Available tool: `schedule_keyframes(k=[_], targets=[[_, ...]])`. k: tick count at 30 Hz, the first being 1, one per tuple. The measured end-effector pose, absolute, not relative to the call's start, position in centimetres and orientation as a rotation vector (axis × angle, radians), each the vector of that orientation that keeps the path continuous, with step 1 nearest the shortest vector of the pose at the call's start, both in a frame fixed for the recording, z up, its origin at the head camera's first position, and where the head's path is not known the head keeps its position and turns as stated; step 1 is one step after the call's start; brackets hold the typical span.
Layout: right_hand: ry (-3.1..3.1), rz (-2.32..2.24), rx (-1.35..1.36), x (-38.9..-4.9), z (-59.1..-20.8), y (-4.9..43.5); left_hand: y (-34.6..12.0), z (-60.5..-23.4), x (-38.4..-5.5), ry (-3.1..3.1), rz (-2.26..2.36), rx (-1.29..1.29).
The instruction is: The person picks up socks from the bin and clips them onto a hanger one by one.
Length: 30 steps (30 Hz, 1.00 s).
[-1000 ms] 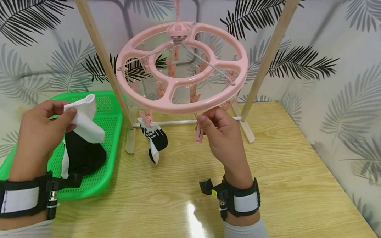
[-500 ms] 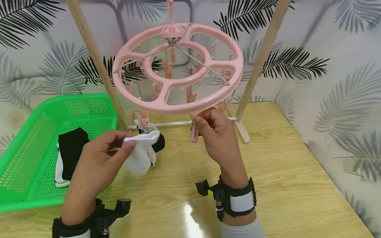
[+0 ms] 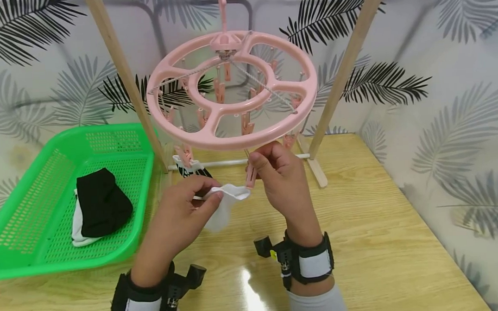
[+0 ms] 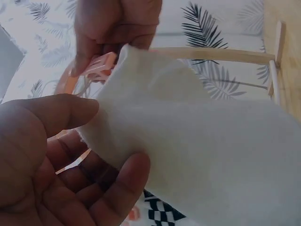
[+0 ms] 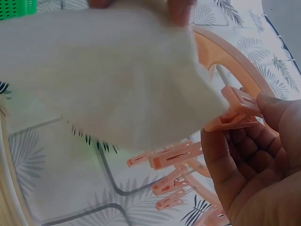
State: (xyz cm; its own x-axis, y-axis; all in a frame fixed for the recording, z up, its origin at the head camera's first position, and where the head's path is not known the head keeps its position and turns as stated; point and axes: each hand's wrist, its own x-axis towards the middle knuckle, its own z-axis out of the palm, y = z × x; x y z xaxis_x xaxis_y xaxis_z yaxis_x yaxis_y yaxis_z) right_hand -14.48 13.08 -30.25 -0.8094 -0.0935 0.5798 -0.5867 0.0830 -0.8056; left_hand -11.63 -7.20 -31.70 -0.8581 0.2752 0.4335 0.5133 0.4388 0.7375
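My left hand pinches a white sock by its cuff, and the rest of the sock hangs below the fingers. In the right wrist view the sock spreads wide, its corner at the tip of a pink clothespin. My right hand grips that clothespin between thumb and fingers under the front rim of a round pink hanger. Whether the sock's edge lies between the pin's jaws I cannot tell. A black-and-white patterned sock hangs from another pin, partly behind my left hand.
A green basket stands at the left with a black sock and white fabric under it. Wooden posts of a stand flank the hanger. Several pink clothespins dangle inside the ring. A white bar runs low between the posts.
My left hand has carried the white sock from above the basket rightward to the clothespin. My right hand has kept its grip on the pin, which now tilts slightly.
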Motion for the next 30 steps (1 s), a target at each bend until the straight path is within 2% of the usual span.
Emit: schedule_keyframes(k=[16,30], targets=[[-1.969,1.763,0.715,-14.6,-30.3,12.9,-5.0,-32.1,-12.2,-2.373,-1.345,-0.751],[-2.002,1.77,0.707,-14.4,-30.3,12.4,-4.7,-32.5,-12.1,-2.273,-1.447,-0.648]])
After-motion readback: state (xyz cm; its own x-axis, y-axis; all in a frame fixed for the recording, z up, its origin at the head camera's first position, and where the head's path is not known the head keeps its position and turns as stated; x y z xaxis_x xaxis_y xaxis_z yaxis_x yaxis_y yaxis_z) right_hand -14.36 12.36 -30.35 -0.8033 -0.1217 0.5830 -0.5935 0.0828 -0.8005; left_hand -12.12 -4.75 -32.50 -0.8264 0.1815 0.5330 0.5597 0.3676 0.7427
